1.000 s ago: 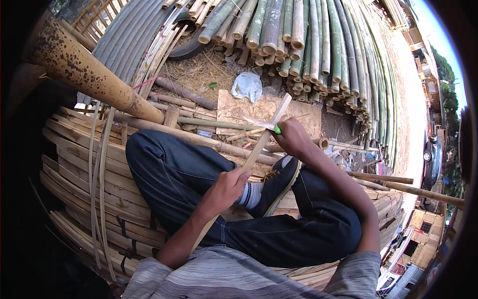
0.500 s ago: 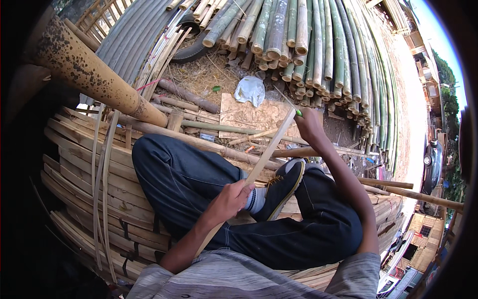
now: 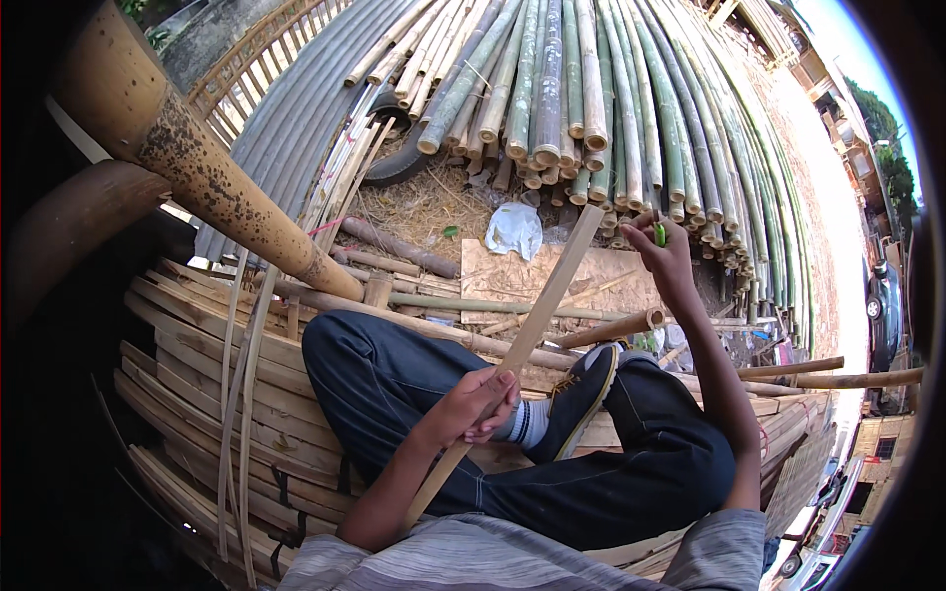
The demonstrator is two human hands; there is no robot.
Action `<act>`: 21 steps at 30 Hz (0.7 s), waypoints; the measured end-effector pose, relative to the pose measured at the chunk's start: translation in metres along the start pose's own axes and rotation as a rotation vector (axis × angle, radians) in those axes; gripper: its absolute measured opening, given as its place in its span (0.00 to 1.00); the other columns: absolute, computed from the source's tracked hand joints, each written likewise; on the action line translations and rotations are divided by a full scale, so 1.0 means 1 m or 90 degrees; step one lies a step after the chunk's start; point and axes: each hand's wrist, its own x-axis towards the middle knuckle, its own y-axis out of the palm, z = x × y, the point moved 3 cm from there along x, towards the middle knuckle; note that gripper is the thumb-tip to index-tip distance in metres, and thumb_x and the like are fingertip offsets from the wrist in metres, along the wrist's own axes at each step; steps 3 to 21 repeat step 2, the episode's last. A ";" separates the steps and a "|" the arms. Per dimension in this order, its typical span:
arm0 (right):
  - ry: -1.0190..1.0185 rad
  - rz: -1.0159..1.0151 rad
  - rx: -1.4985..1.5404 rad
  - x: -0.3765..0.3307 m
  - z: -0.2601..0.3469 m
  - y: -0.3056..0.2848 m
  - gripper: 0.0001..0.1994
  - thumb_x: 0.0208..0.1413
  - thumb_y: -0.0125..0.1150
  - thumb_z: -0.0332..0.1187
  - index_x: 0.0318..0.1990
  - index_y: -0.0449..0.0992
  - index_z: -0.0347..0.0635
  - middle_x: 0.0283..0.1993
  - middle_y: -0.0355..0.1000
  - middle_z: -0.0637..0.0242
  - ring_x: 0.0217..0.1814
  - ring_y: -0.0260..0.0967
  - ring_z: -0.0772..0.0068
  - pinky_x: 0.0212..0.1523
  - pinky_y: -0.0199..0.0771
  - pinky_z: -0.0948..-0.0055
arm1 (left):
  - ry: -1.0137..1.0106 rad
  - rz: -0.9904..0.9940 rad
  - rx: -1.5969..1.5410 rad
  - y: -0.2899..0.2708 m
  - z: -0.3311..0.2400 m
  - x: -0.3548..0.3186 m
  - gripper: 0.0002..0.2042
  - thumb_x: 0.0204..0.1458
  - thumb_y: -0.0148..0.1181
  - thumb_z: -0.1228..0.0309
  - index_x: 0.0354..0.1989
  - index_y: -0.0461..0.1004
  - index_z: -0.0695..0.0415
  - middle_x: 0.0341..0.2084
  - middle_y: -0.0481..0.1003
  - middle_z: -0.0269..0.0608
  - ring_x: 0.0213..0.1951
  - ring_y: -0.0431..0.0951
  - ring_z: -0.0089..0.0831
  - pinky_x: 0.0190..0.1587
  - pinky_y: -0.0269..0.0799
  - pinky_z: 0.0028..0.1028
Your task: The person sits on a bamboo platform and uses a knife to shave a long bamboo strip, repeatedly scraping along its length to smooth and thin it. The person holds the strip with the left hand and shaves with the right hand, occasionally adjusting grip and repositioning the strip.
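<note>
My left hand [image 3: 473,406] is closed around a long, flat bamboo strip [image 3: 540,313]. The strip slants from beside my body up and to the right, past my bent legs, and its far end stands free. Up and to the right of that end, my right hand [image 3: 665,258] is raised with bent fingers around a knife [image 3: 661,234] with a green handle. Its blade can hardly be made out now against the bamboo behind. Hand and knife are a little apart from the strip.
Stacked green bamboo poles [image 3: 552,108] lie beyond, cut ends toward me. A thick bamboo post [image 3: 222,192] slants across the left. Bundled bamboo slats [image 3: 227,384] lie under and beside my legs. A white plastic bag [image 3: 513,231] rests near a brown board [image 3: 552,276].
My right hand has come away from the strip's far end, to the right, and the knife has turned. My left hand still grips the strip. The whole view has shifted slightly.
</note>
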 end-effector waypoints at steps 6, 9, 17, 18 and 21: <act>-0.060 -0.015 -0.054 -0.003 0.019 0.001 0.10 0.57 0.61 0.37 0.32 0.74 0.39 0.13 0.53 0.81 0.13 0.46 0.89 0.16 0.43 0.80 | 0.007 -0.015 0.047 0.004 -0.003 -0.003 0.17 0.65 0.42 0.53 0.34 0.63 0.56 0.11 0.60 0.32 0.07 0.53 0.14 0.08 0.51 0.16; -0.060 -0.015 -0.054 -0.003 0.019 0.001 0.10 0.57 0.61 0.37 0.32 0.74 0.39 0.13 0.53 0.81 0.13 0.46 0.89 0.16 0.43 0.80 | 0.007 -0.015 0.047 0.004 -0.003 -0.003 0.17 0.65 0.42 0.53 0.34 0.63 0.56 0.11 0.60 0.32 0.07 0.53 0.14 0.08 0.51 0.16; -0.060 -0.015 -0.054 -0.003 0.019 0.001 0.10 0.57 0.61 0.37 0.32 0.74 0.39 0.13 0.53 0.81 0.13 0.46 0.89 0.16 0.43 0.80 | 0.007 -0.015 0.047 0.004 -0.003 -0.003 0.17 0.65 0.42 0.53 0.34 0.63 0.56 0.11 0.60 0.32 0.07 0.53 0.14 0.08 0.51 0.16; -0.060 -0.015 -0.054 -0.003 0.019 0.001 0.10 0.57 0.61 0.37 0.32 0.74 0.39 0.13 0.53 0.81 0.13 0.46 0.89 0.16 0.43 0.80 | 0.007 -0.015 0.047 0.004 -0.003 -0.003 0.17 0.65 0.42 0.53 0.34 0.63 0.56 0.11 0.60 0.32 0.07 0.53 0.14 0.08 0.51 0.16; -0.060 -0.015 -0.054 -0.003 0.019 0.001 0.10 0.57 0.61 0.37 0.32 0.74 0.39 0.13 0.53 0.81 0.13 0.46 0.89 0.16 0.43 0.80 | 0.007 -0.015 0.047 0.004 -0.003 -0.003 0.17 0.65 0.42 0.53 0.34 0.63 0.56 0.11 0.60 0.32 0.07 0.53 0.14 0.08 0.51 0.16</act>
